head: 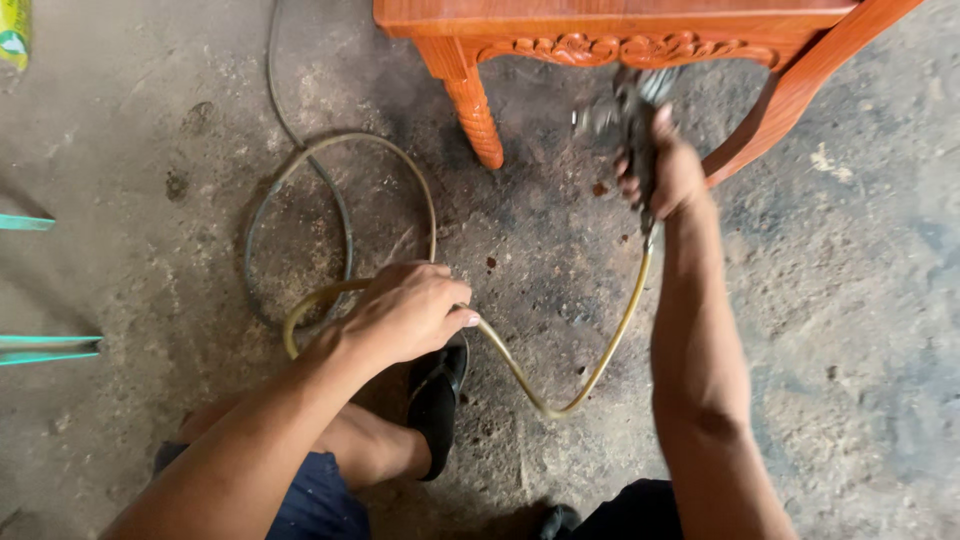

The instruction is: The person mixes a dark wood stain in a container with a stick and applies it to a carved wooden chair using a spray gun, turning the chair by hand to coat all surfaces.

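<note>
On the concrete floor [820,330], right hand [668,172] grips spray gun [625,120]; left hand [405,312] clasps hose [520,372].

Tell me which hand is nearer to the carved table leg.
Right. The right hand holds a tool up by the table, a little to the right of the leg. The left hand is lower, on the hose, well below the leg.

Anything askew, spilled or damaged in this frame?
Nothing damaged. The yellowish hose from the tool in the right hand loops loosely over the floor, under the left hand; dark stains mark the floor.
</note>
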